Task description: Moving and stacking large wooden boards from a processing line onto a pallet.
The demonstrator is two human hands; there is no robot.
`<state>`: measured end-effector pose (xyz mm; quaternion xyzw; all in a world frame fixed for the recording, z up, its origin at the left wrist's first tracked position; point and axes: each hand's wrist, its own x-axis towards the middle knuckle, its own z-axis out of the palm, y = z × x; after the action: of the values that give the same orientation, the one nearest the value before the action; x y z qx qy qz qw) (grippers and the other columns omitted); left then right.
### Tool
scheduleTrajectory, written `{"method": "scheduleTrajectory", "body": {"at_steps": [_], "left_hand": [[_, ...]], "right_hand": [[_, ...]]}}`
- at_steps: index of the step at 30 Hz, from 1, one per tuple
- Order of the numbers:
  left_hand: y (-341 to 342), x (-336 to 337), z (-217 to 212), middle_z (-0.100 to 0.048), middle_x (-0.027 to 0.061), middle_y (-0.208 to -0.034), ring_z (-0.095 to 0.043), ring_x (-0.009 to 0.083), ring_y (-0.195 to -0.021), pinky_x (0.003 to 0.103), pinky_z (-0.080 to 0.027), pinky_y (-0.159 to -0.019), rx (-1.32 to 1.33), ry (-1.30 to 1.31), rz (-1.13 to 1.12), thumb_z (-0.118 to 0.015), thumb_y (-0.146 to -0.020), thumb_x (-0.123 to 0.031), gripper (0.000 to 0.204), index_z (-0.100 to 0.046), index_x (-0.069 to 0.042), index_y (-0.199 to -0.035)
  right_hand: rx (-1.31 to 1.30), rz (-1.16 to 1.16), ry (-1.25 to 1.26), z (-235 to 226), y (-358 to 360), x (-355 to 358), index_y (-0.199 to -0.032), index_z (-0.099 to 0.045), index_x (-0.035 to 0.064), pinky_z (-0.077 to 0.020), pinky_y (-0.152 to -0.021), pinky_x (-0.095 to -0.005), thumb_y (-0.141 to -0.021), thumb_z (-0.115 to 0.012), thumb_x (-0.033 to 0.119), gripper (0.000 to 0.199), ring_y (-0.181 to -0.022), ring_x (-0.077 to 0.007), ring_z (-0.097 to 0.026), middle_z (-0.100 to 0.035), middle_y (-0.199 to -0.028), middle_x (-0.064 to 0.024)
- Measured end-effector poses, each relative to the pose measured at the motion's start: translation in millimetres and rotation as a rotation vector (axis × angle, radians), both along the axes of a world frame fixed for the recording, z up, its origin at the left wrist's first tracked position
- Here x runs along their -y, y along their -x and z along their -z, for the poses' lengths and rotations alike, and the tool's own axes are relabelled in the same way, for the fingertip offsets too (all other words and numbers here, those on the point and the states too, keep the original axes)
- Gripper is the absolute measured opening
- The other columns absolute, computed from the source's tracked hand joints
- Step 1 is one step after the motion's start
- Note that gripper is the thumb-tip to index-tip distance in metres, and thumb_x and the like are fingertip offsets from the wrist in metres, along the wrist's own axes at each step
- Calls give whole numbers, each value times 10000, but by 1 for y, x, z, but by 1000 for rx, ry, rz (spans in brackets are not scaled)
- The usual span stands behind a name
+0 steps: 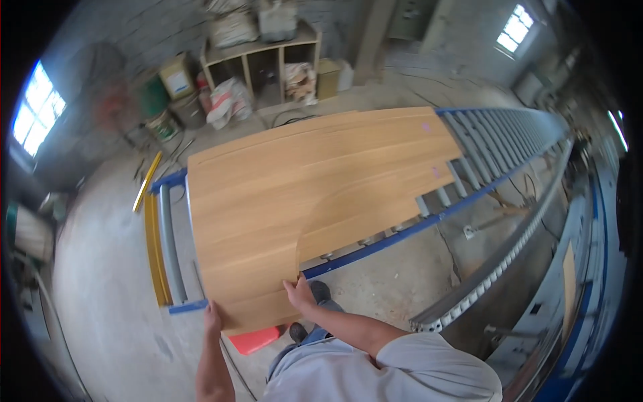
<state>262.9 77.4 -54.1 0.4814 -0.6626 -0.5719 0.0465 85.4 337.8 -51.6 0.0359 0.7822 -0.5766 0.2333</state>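
A wide wood-grain panel (244, 228) reaches from near my body across a roller conveyor, its near end overhanging the blue frame. My left hand (212, 316) is closed on its near left corner, fingers partly hidden beneath. On its right edge, close to the near end, my right hand (300, 293) grips with the thumb on top. More wood-grain board (375, 201) of the same colour lies beyond on the rollers, with a stepped right end. Whether it is one board or a stack, I cannot tell.
Grey rollers in a blue frame (395, 238) run off to the far right. A yellow bar (157, 251) borders the left end. A red object (254, 340) sits below the panel's near end. Shelving (261, 47), bags and buckets stand at the back; a second conveyor rail (499, 258) lies right.
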Motion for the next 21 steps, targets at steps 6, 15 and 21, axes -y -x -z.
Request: {"method": "scheduleTrajectory", "body": {"at_steps": [6,15,21], "left_hand": [[0,11,24,-582,179,-1128,-543,253,-1041,334,-414,-887,190,269,81,-405,-959,-395,515,-484,44,-1217],[9,21,46,-563,193,-1140,-553,305,-1014,372,-432,-867,1,130,12,-379,-952,-344,450,-477,17,-1202],[16,48,73,-512,146,-1251,-506,277,-1117,351,-411,-939,308,614,525,-415,-923,-287,462,-414,8,-1280]], "right_hand": [[45,-54,-146,-17,3,-2,-1306,-341,8,-417,-931,-398,-840,-570,399,650,-1120,-369,-515,-519,-1209,-247],[-147,-313,-393,-32,-66,-77,-1247,-474,22,-396,-973,-428,-875,-439,530,630,-1135,-426,-473,-468,-1239,-304],[51,177,-592,15,-185,-268,-1048,-649,83,-477,-835,-399,-863,-510,444,428,-968,-314,-609,-643,-1020,-166]]}}
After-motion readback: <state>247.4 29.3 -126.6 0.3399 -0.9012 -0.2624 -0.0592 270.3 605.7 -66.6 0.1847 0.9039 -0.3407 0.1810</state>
